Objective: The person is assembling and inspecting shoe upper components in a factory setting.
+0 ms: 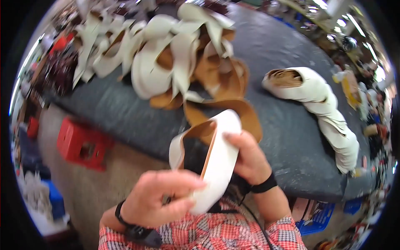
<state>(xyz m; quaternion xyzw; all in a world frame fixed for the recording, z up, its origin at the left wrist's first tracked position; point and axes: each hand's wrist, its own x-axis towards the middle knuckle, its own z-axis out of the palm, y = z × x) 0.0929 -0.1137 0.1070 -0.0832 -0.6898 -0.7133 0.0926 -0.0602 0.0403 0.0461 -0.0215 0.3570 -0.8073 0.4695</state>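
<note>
A curved white shoe upper (221,160) with a tan inner side is held upright in front of me, bent into a loop. My right hand (250,158) grips it from the right, thumb resting on the white face. At its lower left edge, my left hand (160,196) pinches it between thumb and fingers. Just behind lies a loose heap of similar white uppers (152,68), tangled together, some with the tan side up. To the right, more uppers are nested in a long, curving stack (321,98).
A dark-covered table (283,146) with a rounded edge carries the heap and stack. A red plastic stool (81,143) stands on the floor at the left. A blue basket (318,221) sits below the table at the lower right. Dark red wrapped material (62,75) lies at the far left.
</note>
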